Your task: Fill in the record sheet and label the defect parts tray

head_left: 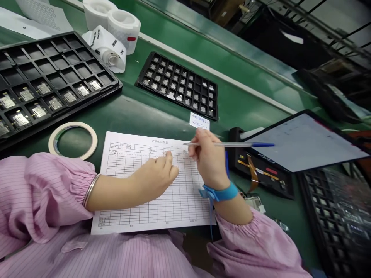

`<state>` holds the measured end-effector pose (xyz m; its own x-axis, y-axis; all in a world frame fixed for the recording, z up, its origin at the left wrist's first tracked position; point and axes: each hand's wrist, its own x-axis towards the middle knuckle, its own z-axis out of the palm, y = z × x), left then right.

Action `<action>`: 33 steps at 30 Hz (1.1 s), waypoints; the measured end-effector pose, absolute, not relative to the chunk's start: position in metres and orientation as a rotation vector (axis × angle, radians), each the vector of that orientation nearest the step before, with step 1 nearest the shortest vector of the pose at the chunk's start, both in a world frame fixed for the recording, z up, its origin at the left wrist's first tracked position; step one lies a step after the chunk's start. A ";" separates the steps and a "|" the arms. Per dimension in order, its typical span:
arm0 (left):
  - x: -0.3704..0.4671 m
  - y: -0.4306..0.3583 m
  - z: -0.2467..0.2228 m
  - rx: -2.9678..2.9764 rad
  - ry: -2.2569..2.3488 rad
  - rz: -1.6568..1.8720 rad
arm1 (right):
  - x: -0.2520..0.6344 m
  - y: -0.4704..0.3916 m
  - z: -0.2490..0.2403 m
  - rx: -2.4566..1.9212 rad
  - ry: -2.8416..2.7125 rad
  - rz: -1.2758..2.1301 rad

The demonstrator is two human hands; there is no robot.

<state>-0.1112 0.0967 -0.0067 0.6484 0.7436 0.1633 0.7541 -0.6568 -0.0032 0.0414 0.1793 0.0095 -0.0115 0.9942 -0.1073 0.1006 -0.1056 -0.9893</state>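
A printed form [139, 220] with a ruled table lies on the green bench in front of me. My left hand [158, 175] rests on its upper middle, fingers partly bent and apart, with nothing held. Over the form's top right corner, my right hand [210, 158] pinches a clear ballpoint pen [240, 145] with a blue end. The pen lies nearly level, its tip pointing left over the heading rows; whether it touches the paper I cannot tell. Just beyond this hand is a small white handwritten label [199, 120]. A blue wrist strap [222, 192] circles my right wrist.
Black trays of small metal parts stand at left [62, 112] and at the back [176, 83]. A tape roll [93, 143] lies left of the form, with white label rolls [124, 29] behind. A tilted screen [304, 143] and another parts tray [321, 216] occupy the right.
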 end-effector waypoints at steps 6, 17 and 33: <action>-0.112 0.100 -0.009 -2.838 -1.258 -0.256 | 0.039 0.179 -0.011 -1.219 -1.363 1.213; -0.109 0.100 -0.008 -2.821 -1.223 -0.161 | 0.048 0.181 -0.010 -1.212 -1.483 1.278; -0.110 0.101 -0.007 -2.821 -1.194 -0.126 | 0.042 0.174 -0.012 -1.363 -1.472 0.919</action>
